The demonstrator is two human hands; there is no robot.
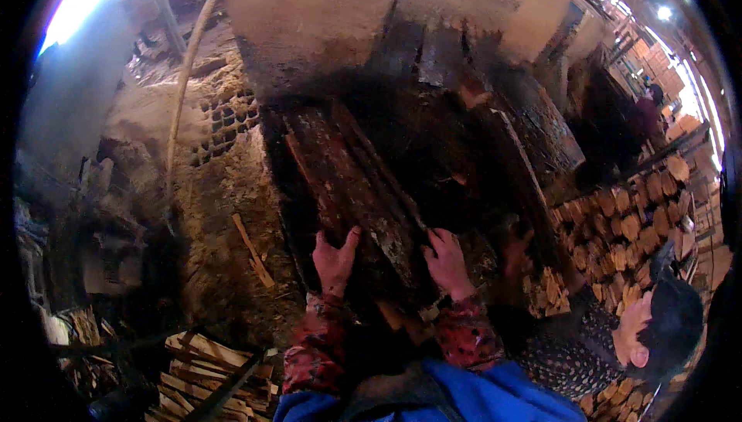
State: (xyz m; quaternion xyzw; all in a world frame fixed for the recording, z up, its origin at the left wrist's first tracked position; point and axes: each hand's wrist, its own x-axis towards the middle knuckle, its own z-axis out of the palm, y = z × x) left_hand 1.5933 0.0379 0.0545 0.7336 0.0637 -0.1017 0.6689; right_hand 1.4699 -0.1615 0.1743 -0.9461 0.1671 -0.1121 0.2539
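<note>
A long, dark rust-brown panel, scuffed and with raised edges, slopes away from me in the middle of the view. It looks like rusted metal or charred wood; I cannot tell which. My left hand grips its near left edge, thumb on top and the other fingers partly hidden. At the near right edge my right hand has its fingers curled over the rim. Just right of that hand, a co-worker's hand shows dimly in shadow beside a second long dark beam.
A co-worker in a dotted top and dark cap is close on my right. Split firewood is stacked behind them, and more lies in a pile at lower left. A sooty wall rises ahead; a pole leans left.
</note>
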